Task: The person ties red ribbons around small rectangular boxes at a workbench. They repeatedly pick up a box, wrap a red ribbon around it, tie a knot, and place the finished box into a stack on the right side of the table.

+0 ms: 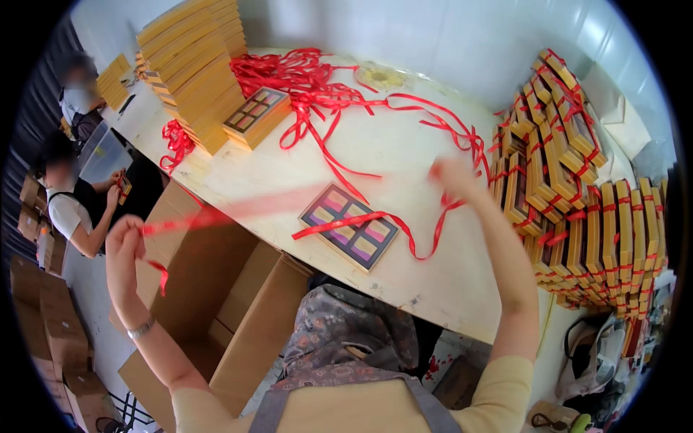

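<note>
Box (352, 235) is laid near the front edge of the surface (447, 281), best steadied there. By the left hand (127, 237), a ribbon (189, 221) is pinched; the right hand (455, 177) is blurred, its grip untellable. Twists should be smoothed flat.

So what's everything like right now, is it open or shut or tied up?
Left hand, raised, closed on the long ribbon
Long ribbon, pulled out, blurred
Right hand, blurred, grip unclear
Middle box, lying flat, not tied
Loose ribbon, lying across the middle box
Carton, open
Tall stack, upright, no ribbons seen on it
Boxes at right, piled up, many tied
Ribbon heap, loose, tangled
</note>
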`<move>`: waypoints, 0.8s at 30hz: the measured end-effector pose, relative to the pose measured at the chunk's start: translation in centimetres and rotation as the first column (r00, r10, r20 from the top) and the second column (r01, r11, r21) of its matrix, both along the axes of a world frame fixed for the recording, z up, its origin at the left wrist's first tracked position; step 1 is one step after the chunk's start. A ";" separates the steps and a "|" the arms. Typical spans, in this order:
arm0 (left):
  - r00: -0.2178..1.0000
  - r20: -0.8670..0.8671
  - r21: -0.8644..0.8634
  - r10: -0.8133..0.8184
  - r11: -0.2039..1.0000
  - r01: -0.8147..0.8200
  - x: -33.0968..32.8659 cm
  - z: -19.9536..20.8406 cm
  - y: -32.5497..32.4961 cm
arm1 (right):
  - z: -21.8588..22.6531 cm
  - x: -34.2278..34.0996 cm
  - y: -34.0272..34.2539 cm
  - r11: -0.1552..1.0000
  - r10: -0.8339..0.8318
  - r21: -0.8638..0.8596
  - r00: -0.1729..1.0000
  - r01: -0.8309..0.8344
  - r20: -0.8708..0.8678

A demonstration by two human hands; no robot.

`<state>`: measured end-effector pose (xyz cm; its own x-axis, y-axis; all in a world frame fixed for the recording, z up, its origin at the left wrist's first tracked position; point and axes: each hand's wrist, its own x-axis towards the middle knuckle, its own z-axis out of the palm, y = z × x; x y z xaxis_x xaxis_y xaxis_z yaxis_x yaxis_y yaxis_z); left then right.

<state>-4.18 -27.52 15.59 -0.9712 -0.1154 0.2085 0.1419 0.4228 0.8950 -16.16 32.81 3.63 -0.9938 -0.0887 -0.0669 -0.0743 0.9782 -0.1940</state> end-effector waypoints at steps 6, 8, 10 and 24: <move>0.969 0.238 -0.167 -0.061 0.981 0.103 -0.2 -1.1 0.6 | 15.2 1.0 -0.6 0.942 -0.139 -0.321 0.983 0.095 -0.119; 0.891 0.453 -0.373 -0.015 0.905 0.204 3.1 -3.1 0.2 | 14.3 3.0 -3.8 0.962 0.083 -0.270 0.986 -0.041 0.148; 0.737 0.676 -0.352 -0.014 0.872 0.339 5.3 -6.0 -0.3 | 6.4 5.0 -4.9 0.926 0.362 -0.121 0.932 -0.357 0.015; 0.557 0.726 -0.055 -0.403 0.774 0.631 10.3 -13.2 2.9 | 14.4 0.5 -4.5 0.995 -0.087 -0.091 0.851 0.047 -0.518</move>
